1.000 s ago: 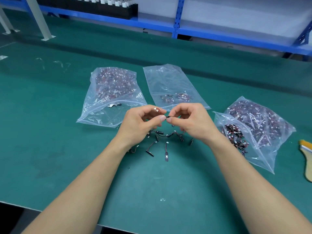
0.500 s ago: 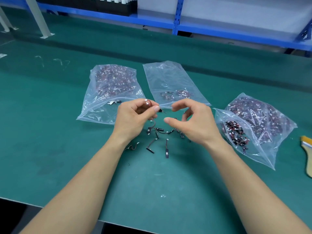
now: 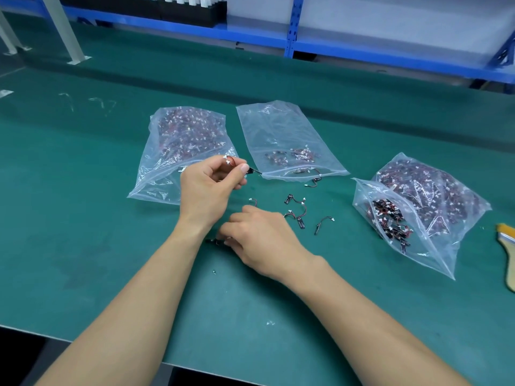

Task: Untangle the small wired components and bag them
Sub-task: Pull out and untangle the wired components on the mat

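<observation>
Take the middle bag as your mark. Its zip mouth faces you. From that mouth toward you, the green table runs bare to its near edge, crossed only by your forearms. Far left of the middle bag there is wide open mat.

You have four clear bags. The full bag lies just left of the middle bag. The front bag and the rear bag overlap well to its right. The middle bag itself holds only a few pieces. A brush lies beyond those two, at the right border.

About five loose components lie scattered on the mat between the middle bag's mouth and you.

Your left hand is raised just left of that mouth, thumb and forefinger pinching one wired component. Your right hand is lower and nearer you, fingers curled down onto the mat at a black piece. Whether they grip it you cannot tell.
</observation>
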The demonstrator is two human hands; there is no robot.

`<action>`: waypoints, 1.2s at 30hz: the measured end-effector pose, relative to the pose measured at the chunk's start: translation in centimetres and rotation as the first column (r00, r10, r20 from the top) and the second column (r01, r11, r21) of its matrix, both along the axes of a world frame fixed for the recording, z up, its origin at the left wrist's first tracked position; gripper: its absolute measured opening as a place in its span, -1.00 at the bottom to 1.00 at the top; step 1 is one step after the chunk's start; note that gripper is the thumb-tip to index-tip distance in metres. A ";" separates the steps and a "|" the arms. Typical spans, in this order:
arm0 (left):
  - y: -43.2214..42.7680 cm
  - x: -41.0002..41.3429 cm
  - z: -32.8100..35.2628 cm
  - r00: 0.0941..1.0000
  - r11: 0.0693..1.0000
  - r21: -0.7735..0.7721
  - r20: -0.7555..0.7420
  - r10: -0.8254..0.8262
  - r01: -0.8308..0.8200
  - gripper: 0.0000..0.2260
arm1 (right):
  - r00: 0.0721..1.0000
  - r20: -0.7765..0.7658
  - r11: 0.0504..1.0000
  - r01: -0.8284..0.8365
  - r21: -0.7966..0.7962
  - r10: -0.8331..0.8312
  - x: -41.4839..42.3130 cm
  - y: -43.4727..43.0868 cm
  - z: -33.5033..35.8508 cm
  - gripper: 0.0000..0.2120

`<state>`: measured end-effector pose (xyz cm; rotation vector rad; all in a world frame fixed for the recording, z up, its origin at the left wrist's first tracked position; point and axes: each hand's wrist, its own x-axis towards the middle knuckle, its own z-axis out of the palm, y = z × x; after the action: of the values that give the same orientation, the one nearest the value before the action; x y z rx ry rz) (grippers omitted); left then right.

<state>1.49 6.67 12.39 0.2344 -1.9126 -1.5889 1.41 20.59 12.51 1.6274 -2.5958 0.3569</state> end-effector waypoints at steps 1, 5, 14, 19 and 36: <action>0.0 0.0 0.0 1.000 1.000 -0.002 -0.003 0.001 -0.001 -0.84 | 1.000 0.026 1.000 -0.008 -0.018 0.009 0.0 0.2 0.2 -0.79; 0.0 0.0 0.2 1.000 1.000 0.019 -0.017 -0.010 0.011 -0.82 | 0.961 0.270 0.981 0.000 -0.193 0.053 -0.6 2.5 1.8 -0.87; 0.2 0.2 0.0 0.999 0.999 0.008 -0.010 -0.035 0.035 -0.80 | 0.868 0.491 0.978 0.160 -0.135 -0.074 -4.8 10.8 2.9 -0.71; 0.4 0.1 -0.2 0.999 0.999 -0.001 0.006 -0.033 0.033 -0.86 | 0.887 0.440 0.984 0.174 -0.029 -0.144 -5.5 11.5 2.0 -0.76; 0.4 0.0 -0.2 0.999 0.999 -0.024 0.030 -0.033 0.033 -0.84 | 0.903 0.200 0.925 0.377 0.052 -0.380 -12.8 5.6 -0.2 -0.93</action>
<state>1.46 7.11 12.22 0.2180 -1.9664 -1.5908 -11.41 26.16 12.31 1.0950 -2.9879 0.5051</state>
